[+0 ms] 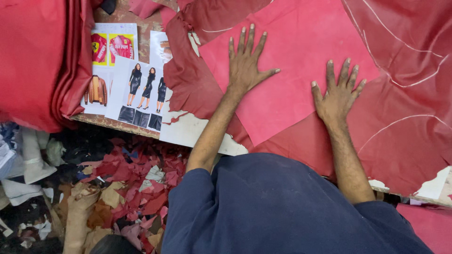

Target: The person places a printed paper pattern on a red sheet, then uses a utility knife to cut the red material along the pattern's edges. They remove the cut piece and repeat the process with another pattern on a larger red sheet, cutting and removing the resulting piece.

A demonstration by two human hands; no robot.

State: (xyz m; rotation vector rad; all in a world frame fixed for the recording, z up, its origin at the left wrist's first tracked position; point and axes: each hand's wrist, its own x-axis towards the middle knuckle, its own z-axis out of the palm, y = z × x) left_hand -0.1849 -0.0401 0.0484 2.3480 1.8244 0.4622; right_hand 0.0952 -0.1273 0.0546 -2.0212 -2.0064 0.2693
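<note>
Cluttered cutting table (pixel 197 134) seen from straight above, scuffed and mostly buried under red hide. Right in the middle lies a lighter red, flat-cut leather panel (pixel 287 66), resting on top of bigger, darker red leather sheets (pixel 405 127) that carry white chalk lines. Both hands are pressed flat on it, gripping nothing: the left hand (pixel 246 63) sits near the panel's middle with fingers spread and straight, and the right hand (pixel 338 94) sits at its right edge, fingers fanned, partly over the darker sheet. Further left, printed photo sheets of jackets and dresses (pixel 132 80) lie on the table, next to a folded stack of red leather (pixel 42 61). Down on the floor is a heap of red and tan leather scraps (pixel 127 188).
</note>
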